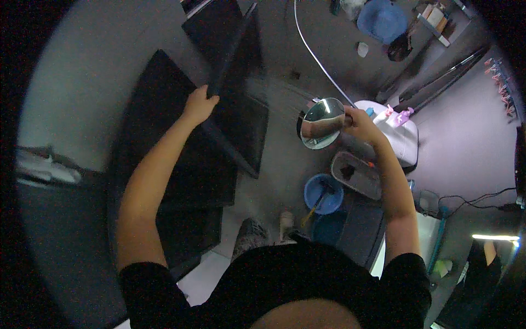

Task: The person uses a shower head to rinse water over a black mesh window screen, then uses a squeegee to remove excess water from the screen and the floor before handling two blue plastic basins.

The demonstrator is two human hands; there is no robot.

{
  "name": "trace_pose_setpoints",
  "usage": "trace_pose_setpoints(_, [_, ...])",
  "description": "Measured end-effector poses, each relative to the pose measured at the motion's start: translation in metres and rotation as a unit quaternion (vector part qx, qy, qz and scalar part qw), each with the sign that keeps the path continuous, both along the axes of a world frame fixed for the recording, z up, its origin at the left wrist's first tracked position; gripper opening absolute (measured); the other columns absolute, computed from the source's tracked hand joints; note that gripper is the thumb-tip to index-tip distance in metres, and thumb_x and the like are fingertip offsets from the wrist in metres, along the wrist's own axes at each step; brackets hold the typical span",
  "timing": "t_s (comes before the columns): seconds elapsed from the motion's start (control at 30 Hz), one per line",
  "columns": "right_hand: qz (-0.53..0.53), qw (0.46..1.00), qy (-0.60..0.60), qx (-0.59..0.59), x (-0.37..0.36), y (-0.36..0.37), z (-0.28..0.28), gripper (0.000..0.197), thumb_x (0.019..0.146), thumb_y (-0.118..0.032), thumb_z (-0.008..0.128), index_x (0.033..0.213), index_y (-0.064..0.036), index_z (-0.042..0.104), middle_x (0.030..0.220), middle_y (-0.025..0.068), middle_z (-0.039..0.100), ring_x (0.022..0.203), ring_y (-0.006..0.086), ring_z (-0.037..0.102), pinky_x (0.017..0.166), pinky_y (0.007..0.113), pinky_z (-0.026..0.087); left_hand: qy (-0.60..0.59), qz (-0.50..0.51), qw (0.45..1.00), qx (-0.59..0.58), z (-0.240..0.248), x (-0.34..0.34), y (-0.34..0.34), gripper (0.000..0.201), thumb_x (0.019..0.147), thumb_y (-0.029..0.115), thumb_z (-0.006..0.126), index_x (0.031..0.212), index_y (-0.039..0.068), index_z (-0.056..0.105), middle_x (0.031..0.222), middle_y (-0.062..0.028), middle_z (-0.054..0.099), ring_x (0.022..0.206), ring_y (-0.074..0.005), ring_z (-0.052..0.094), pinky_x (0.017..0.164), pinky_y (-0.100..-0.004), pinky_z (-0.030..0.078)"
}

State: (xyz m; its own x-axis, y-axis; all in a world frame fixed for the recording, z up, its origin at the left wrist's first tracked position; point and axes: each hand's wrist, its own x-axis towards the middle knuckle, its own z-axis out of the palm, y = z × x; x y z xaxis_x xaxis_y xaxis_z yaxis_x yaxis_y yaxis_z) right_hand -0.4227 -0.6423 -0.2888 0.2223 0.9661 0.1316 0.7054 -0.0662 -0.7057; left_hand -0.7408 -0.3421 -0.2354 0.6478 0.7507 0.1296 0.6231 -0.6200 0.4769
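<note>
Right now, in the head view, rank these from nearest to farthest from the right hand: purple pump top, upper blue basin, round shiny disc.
1. Round shiny disc: in the right hand, extending left.
2. Purple pump top: right of the hand.
3. Upper blue basin: near the picture's top edge.

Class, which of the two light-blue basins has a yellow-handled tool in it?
The lower basin, pictured below the mirror in the right hand: a yellow handle crosses its rim. The upper basin shows no tool.
</note>
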Motion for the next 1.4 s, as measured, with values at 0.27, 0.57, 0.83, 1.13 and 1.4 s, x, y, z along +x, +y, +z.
trace_pose_setpoints(0.27, [-0.071, 0.997, 0.008, 0.033, 0.024, 0.103, 0.07, 0.033, 0.075, -0.004, 0.065, 0.103, 0.0014, 0.047, 0.073, 0.005, 0.053, 0.07, 0.0081, 0.047, 0.062, 0.024, 0.041, 0.001, -0.014, 0.997, 0.079, -0.024, 0.093, 0.142, 0.039, 0.078, 0.026, 0.058, 0.101, -0.005, 0.057, 0.1, -0.025, 0.059, 0.096, -0.0408, 0.055, 0.085, -0.0445, 0.043])
trace_pose_setpoints(0.57, [-0.107, 0.984, -0.051, 0.131, 0.057, 0.283, 0.151, 0.042, 0.077, -0.014, 0.069, 0.107, 0.0001, 0.045, 0.079, 0.0078, 0.054, 0.073, 0.0139, 0.053, 0.063, 0.029, 0.044, 0.032, -0.064, 0.997, 0.015, 0.002, 0.209, 0.297, 0.048, 0.07, 0.025, 0.061, 0.107, -0.005, 0.054, 0.109, -0.0235, 0.057, 0.103, -0.0382, 0.054, 0.086, -0.041, 0.044])
trace_pose_setpoints(0.83, [-0.07, 0.982, -0.174, 0.026, 0.049, 0.417, 0.19, 0.033, 0.078, -0.022, 0.07, 0.09, -0.004, 0.045, 0.067, 0.0039, 0.047, 0.056, 0.0115, 0.046, 0.048, 0.029, 0.038, -0.05, -0.056, 0.981, -0.179, 0.007, 0.181, 0.294, 0.059, 0.06, 0.019, 0.068, 0.113, -0.001, 0.053, 0.108, -0.02, 0.059, 0.102, -0.0324, 0.057, 0.087, -0.0365, 0.045])
trace_pose_setpoints(1.13, [0.017, 0.941, -0.306, -0.143, -0.011, 0.528, 0.194, 0.046, 0.079, -0.039, 0.064, 0.094, -0.0007, 0.045, 0.068, 0.0095, 0.055, 0.054, 0.0192, 0.056, 0.047, 0.032, 0.044, -0.413, 0.185, 0.89, -0.049, -0.031, 0.164, 0.252, 0.08, 0.064, 0.009, 0.075, 0.129, 0.002, 0.029, 0.111, -0.02, 0.048, 0.101, -0.0329, 0.051, 0.081, -0.0419, 0.046])
trace_pose_setpoints(1.4, [0.086, 0.875, -0.313, -0.359, -0.065, 0.566, 0.182, 0.054, 0.08, -0.048, 0.06, 0.096, 0.0013, 0.049, 0.055, 0.0104, 0.053, 0.044, 0.0183, 0.054, 0.04, 0.032, 0.043, -0.539, 0.239, 0.804, -0.076, -0.094, 0.193, 0.241, 0.081, 0.063, 0.013, 0.079, 0.124, -0.003, 0.027, 0.112, -0.0193, 0.039, 0.108, -0.0345, 0.042, 0.089, -0.0417, 0.038])
